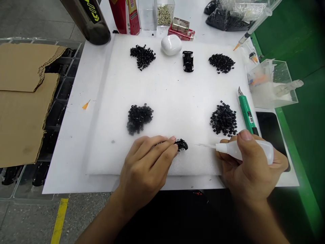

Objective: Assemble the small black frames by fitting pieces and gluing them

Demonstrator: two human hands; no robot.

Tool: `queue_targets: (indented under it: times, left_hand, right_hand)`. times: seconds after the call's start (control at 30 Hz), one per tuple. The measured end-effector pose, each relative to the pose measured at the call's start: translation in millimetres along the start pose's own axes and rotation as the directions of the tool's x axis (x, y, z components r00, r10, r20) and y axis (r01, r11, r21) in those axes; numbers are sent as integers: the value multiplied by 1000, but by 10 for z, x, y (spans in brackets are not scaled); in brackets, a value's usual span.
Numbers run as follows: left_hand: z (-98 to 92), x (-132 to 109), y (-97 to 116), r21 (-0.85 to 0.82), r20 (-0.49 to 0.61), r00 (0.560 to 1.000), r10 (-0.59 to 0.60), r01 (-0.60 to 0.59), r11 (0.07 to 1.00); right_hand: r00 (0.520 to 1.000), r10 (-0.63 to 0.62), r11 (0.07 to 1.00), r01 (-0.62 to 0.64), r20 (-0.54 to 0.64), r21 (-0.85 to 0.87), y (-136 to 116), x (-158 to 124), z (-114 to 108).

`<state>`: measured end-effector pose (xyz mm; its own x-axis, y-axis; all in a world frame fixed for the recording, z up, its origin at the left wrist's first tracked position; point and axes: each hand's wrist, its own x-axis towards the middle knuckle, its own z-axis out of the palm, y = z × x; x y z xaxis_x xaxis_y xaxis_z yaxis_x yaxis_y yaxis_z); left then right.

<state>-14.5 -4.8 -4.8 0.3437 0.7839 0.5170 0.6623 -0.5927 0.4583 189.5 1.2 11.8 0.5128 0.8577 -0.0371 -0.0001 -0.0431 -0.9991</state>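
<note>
My left hand (147, 161) is closed over a small black toy car part (182, 145) at the front of the white foam pad (175, 101); only the part's right end shows past the fingertips. In my right hand (254, 166) is a white glue bottle (235, 149), its thin clear nozzle pointing left toward the part, a short gap away. Piles of small black pieces lie on the pad: square chips (223, 119) near my right hand and another heap (139, 118) beyond my left hand. A second black toy car part (188, 61) rests farther back.
Two more black heaps, left (142, 57) and right (221, 63), flank a white rounded stone (171, 44). On the right are a green utility knife (246, 110), a phone (270, 127), a clear box (273, 84) and a syringe (250, 32). Cardboard (22, 115) covers a compartment tray at left.
</note>
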Motion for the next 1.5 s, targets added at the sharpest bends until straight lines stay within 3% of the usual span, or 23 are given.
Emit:
queue_targets:
  times: [0.37, 0.83, 1.03, 1.3, 1.5]
  left_hand:
    - [5, -21, -9, -1, 4, 1000, -8, 8, 1000]
    - [-5, -11, 1, -6, 2, 1000, -11, 11, 1000]
    - [-33, -23, 6, -47, 41, 998, -47, 49, 998]
    - [-67, 29, -8, -119, 134, 985, -107, 124, 985]
    - [-90, 51, 7, -189, 150, 985, -84, 112, 976]
  right_hand:
    - [997, -69, 997, 70, 18, -36, 97, 54, 10]
    - [998, 25, 1000, -25, -60, -6, 30, 28, 20]
    - [997, 72, 988, -69, -19, 140, -25, 99, -13]
    - [991, 132, 991, -132, -8, 19, 3, 41, -149]
    - [990, 139, 988, -138, -22, 64, 12, 73, -104]
